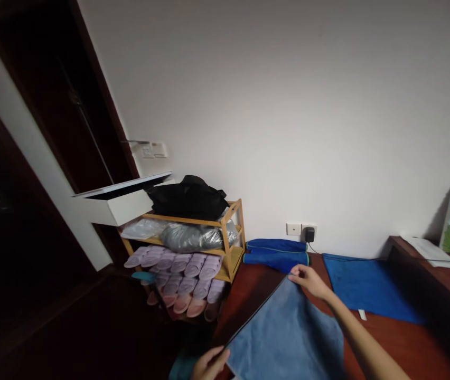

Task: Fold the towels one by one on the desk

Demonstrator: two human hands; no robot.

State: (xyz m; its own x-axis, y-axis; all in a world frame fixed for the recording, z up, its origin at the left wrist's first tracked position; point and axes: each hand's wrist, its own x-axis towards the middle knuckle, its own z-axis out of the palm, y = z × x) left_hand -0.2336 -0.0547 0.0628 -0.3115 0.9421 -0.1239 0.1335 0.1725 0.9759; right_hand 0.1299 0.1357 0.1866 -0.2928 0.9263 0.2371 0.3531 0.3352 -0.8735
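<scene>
Grey-blue cloth (288, 332) held over red-brown tabletop (243, 290); dark-trimmed edge gripped at far end by right hand (308, 279), at near end by left hand (211, 364), fingers closed on fabric. Edge could be creased or dropped should either pinch be loosened. Edge directed diagonally, near left to far right; cloth's long axis not determinable, lower part cut off. Folded blue cloths (274, 257) placed beyond.

No text, brand, number or sign can be read. The white tag (362, 314) at the near edge of the flat blue cloth (367, 287) is too small to make out; the white paper sheet (433, 253) shows nothing legible.
</scene>
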